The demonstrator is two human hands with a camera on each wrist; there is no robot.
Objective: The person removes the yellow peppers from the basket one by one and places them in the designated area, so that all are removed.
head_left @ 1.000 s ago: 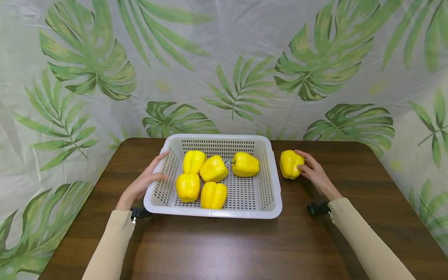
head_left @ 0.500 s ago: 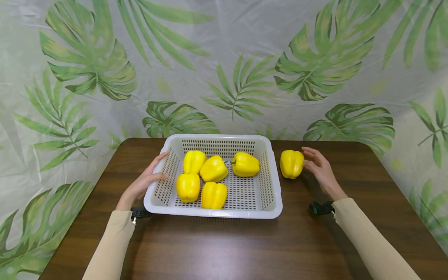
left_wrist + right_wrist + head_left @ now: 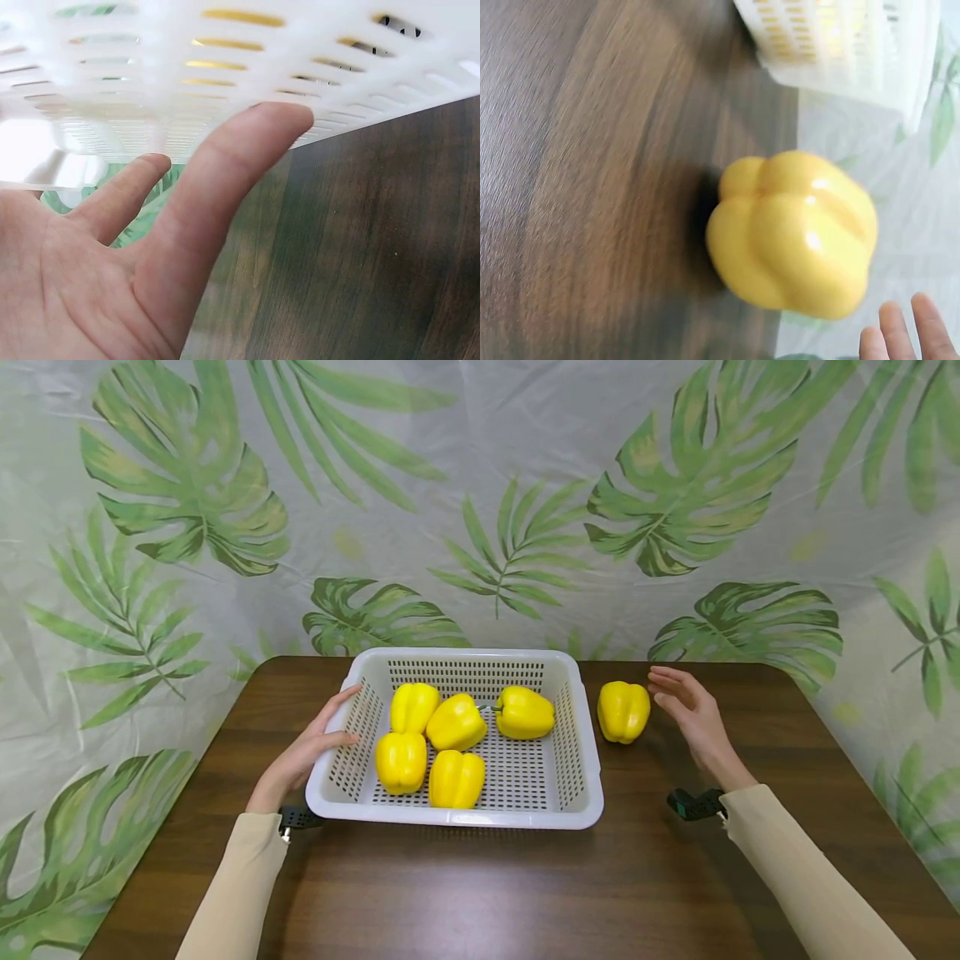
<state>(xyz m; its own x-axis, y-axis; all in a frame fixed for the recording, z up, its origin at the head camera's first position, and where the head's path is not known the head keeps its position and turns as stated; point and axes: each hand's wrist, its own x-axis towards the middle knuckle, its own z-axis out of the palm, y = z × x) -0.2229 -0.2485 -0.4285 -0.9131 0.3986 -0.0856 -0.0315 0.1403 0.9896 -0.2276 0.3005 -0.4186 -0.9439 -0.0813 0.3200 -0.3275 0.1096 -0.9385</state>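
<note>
A white perforated plastic basket (image 3: 453,818) stands on the table with several yellow bell peppers (image 3: 457,720) inside. Against its left side rests my left hand (image 3: 300,756). The left wrist view shows that hand's extended thumb (image 3: 202,202) at the outside of the slotted wall. On the table just right of the basket sits a single yellow bell pepper (image 3: 623,712). My right hand (image 3: 699,720) is a little to the right of this pepper, apart from it, with relaxed fingers and nothing in them. In the right wrist view its fingertips (image 3: 895,330) show at the lower right corner.
The dark brown wooden table (image 3: 465,893) reaches back to a pale cloth (image 3: 525,443) printed with green leaves. A black wrist strap (image 3: 697,804) lies below the right hand, and another strap (image 3: 300,817) is at the left wrist by the basket's front corner.
My right hand has let go of the lone bell pepper and drawn away to the right. That pepper stays next to the basket, and my left hand keeps its place.
</note>
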